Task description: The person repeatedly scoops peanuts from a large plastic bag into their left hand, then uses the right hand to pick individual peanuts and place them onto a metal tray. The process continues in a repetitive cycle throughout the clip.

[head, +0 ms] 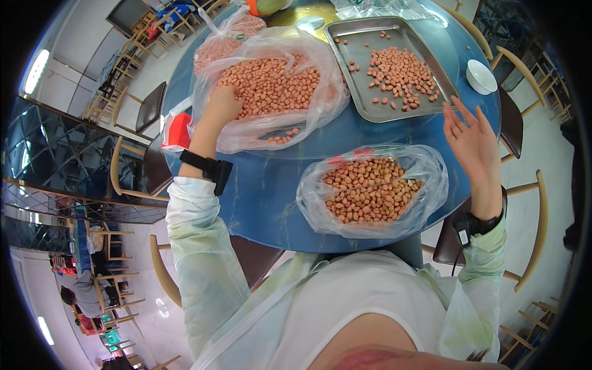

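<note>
My left hand (pixel 225 105) reaches over the left side of a large open plastic bag (pixel 323 104) of raw, pink-skinned peanuts (pixel 277 88). Its fingertips touch the peanuts and are partly hidden, so whether they grip any is unclear. Just beyond the near right corner of a metal tray (pixel 370 104), my right hand (pixel 474 138) hovers with fingers spread and nothing in them. A loose pile of peanuts (pixel 402 69) lies in that tray, with a few scattered apart. Closer to my body, a second open plastic bag (pixel 314 203) holds browner peanuts (pixel 370 194).
Everything stands on a round blue table (pixel 263 199). A white bowl (pixel 481 77) sits at the right edge, a red-and-white packet (pixel 177 131) by my left forearm. Behind the large bag is a tied bag of peanuts (pixel 217 51). Chairs (pixel 152 108) surround the table.
</note>
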A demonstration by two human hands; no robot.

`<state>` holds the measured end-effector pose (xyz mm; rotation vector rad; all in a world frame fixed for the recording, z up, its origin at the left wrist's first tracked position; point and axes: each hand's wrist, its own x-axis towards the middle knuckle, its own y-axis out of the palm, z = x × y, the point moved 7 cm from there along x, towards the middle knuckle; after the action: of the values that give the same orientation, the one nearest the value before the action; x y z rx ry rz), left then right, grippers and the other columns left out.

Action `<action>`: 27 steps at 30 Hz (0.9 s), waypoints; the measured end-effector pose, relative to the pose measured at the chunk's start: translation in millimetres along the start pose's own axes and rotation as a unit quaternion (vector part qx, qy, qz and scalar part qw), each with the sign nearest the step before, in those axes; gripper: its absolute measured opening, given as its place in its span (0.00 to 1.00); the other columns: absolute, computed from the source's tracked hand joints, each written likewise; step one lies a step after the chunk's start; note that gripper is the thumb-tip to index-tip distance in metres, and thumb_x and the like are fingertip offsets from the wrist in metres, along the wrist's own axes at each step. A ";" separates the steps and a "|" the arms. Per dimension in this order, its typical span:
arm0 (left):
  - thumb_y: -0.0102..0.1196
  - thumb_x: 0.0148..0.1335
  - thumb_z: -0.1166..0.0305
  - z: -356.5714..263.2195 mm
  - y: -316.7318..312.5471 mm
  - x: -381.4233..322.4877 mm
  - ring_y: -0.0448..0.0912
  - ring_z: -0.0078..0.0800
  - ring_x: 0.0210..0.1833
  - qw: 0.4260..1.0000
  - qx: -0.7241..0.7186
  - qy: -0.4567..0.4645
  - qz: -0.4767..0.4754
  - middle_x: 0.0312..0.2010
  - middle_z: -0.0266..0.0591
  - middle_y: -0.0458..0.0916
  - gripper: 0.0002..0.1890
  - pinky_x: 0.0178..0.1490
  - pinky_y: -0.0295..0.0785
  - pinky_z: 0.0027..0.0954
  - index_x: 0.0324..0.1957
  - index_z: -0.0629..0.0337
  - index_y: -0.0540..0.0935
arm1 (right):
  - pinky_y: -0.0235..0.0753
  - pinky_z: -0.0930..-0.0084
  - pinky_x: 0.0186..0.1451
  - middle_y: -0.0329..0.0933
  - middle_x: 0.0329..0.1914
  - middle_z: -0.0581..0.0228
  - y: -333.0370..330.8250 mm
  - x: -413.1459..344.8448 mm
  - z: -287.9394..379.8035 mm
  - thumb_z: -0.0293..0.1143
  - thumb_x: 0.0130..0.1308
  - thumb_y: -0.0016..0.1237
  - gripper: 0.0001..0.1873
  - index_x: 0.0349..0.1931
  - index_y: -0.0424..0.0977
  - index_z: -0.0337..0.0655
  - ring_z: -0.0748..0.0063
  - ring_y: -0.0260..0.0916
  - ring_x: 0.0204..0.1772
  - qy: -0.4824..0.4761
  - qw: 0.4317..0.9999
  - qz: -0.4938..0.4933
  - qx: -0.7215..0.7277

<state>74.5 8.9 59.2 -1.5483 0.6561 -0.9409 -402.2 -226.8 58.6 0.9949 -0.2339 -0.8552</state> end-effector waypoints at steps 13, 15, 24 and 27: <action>0.67 0.51 0.70 -58.7 6.5 -10.2 0.81 0.44 0.40 0.986 -0.105 0.116 -0.052 0.32 0.50 0.82 0.11 0.43 0.76 0.41 0.35 0.64 0.84 | 0.73 0.72 0.52 0.69 0.49 0.57 -76.9 -42.7 31.5 0.38 0.80 0.40 0.17 0.59 0.67 0.34 0.70 0.67 0.46 -0.064 0.997 -0.048 -0.016; 0.66 0.51 0.71 -55.8 11.4 -9.4 0.81 0.43 0.38 0.988 -0.110 0.105 -0.040 0.30 0.50 0.82 0.09 0.41 0.75 0.41 0.34 0.64 0.84 | 0.72 0.72 0.52 0.69 0.48 0.57 -81.0 -43.4 29.7 0.38 0.80 0.41 0.17 0.59 0.66 0.34 0.70 0.68 0.46 -0.061 0.997 -0.041 -0.011; 0.66 0.58 0.78 -158.0 -60.1 -67.4 0.84 0.28 0.35 0.893 -0.446 0.053 0.034 0.35 0.45 0.86 0.09 0.41 0.79 0.29 0.42 0.65 0.87 | 0.72 0.72 0.51 0.72 0.47 0.59 -96.2 -57.3 23.2 0.37 0.80 0.41 0.15 0.56 0.69 0.35 0.70 0.68 0.44 -0.062 0.997 -0.043 0.016; 0.65 0.58 0.82 -202.8 -43.5 -110.1 0.84 0.23 0.40 0.848 -0.500 0.126 0.125 0.39 0.39 0.87 0.11 0.45 0.79 0.27 0.44 0.66 0.86 | 0.71 0.71 0.52 0.73 0.45 0.60 -95.1 -55.6 14.5 0.36 0.79 0.43 0.14 0.55 0.70 0.35 0.70 0.68 0.43 -0.050 0.999 -0.012 0.009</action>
<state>-158.9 1.0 84.1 -2.1573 1.6828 -0.6025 -496.6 -220.5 0.3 0.9740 -0.3163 -0.9268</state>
